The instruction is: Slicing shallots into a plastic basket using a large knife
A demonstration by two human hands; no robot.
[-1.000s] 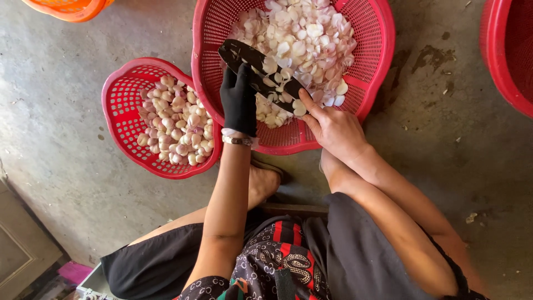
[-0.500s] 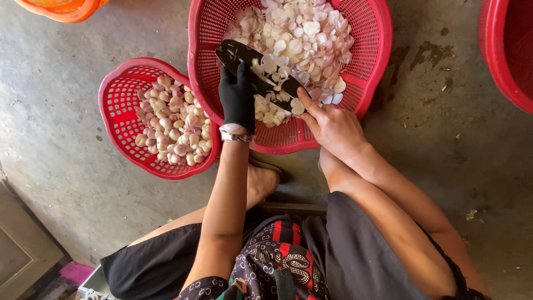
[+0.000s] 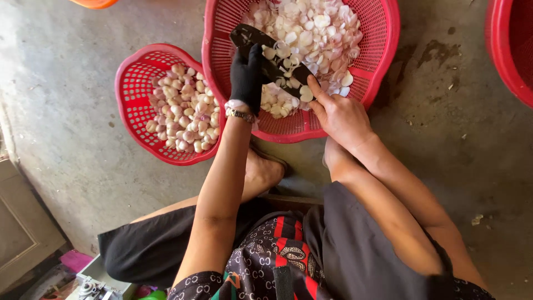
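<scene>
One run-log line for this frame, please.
left hand: black glove, on dark blade | right hand: bare, pinching clove at blade | below: large red basket | beside: small red basket

The big basket (image 3: 377,72) is cut off by the far edge. A red basket (image 3: 508,50) at far right shows only part of its rim; an orange one (image 3: 94,3) at far left is a sliver. The left hand (image 3: 247,78), gloved, hides part of the dark tool (image 3: 272,64); its far end is unclear. Whatever the right hand (image 3: 338,114) pinches is too small to tell. Clutter (image 3: 83,278) at near left is blurred.
</scene>
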